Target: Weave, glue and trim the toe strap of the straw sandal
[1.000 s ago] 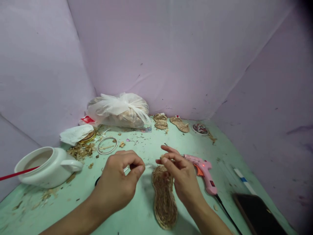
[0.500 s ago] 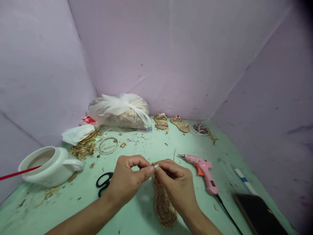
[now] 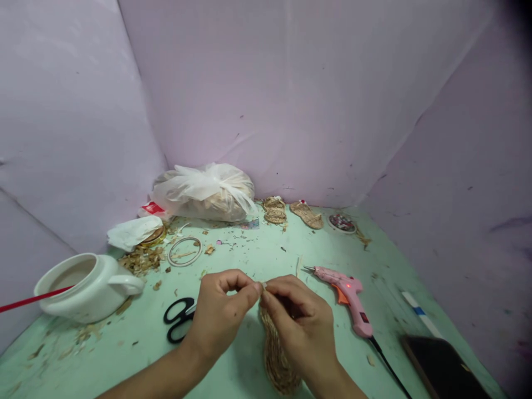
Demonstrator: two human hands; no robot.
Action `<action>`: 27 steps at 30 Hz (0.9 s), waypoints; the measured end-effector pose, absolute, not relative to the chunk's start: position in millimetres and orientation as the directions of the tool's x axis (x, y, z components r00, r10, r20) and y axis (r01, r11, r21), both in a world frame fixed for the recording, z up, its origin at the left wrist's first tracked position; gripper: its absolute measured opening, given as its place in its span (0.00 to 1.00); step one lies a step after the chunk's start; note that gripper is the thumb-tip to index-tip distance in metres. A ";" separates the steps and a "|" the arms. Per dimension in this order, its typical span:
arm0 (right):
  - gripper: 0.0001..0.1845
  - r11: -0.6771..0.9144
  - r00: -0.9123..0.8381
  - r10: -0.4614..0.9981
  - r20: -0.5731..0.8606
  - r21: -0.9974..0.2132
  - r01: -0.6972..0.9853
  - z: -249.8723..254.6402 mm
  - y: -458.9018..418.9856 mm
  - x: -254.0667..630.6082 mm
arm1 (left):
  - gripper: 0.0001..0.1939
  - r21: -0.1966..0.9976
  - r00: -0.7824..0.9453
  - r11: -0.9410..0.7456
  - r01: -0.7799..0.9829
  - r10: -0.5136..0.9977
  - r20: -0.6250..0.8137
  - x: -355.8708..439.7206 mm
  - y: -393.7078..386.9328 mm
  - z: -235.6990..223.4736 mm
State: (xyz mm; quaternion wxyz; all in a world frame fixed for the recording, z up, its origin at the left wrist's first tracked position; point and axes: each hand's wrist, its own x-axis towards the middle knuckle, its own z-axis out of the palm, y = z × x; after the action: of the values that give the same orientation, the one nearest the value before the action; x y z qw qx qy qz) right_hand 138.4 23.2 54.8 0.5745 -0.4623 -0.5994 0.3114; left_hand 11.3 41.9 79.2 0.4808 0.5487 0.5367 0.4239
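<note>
In the head view a small woven straw sole [image 3: 277, 363] hangs from the fingertips of both hands, its wide end toward me. A tiny white piece [image 3: 264, 285] shows at its top end, between the fingertips. My left hand [image 3: 226, 310] is closed, with thumb and forefinger pinched at that white piece. My right hand [image 3: 299, 321] is also closed, its thumb and forefinger pinching the sole's top end and hiding part of it. Black-handled scissors [image 3: 179, 320] lie beside my left wrist, their blades mostly covered.
A pink glue gun [image 3: 351, 293] lies at the right, its light lit, near a dark phone [image 3: 443, 366]. At the left stands a white pot [image 3: 95, 288] with a red stick [image 3: 37, 299]. Behind are a plastic bag [image 3: 203, 191], two straw slippers [image 3: 306, 214] and a bead dish [image 3: 342, 223].
Both hands stay pinched together and have shifted slightly within the view. The white piece is now more covered by the fingertips, and more of the scissors shows.
</note>
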 end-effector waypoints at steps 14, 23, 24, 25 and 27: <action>0.08 0.195 0.069 0.980 0.188 -0.974 -0.112 58.9 21.5 139.2 | 0.10 0.949 0.062 -0.086 0.303 0.996 0.071 13.8 37.5 83.3; 0.11 0.660 0.053 0.627 0.778 -0.565 0.496 58.3 25.3 150.8 | 0.18 0.980 0.112 0.177 -0.089 0.980 -0.167 3.7 53.1 78.3; 0.12 0.671 0.019 0.589 0.808 -0.502 0.545 56.6 27.1 152.8 | 0.14 0.981 0.119 0.175 -0.084 0.979 -0.164 2.9 52.7 78.7; 0.14 0.680 -0.023 0.563 0.826 -0.447 0.582 54.2 28.5 154.6 | 0.11 0.980 0.152 0.187 -0.070 0.973 -0.174 2.7 51.7 79.5; 0.17 0.698 -0.112 0.538 0.835 -0.368 0.614 48.1 30.2 157.2 | 0.14 0.969 0.252 0.241 -0.048 0.942 -0.222 3.6 48.9 81.7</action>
State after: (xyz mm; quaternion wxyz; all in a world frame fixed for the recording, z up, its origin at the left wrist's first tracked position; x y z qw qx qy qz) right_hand 157.2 30.2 48.1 0.5424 -0.3868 -0.7450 -0.0350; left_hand 3.6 48.9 81.7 0.6324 0.4757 0.4697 0.3914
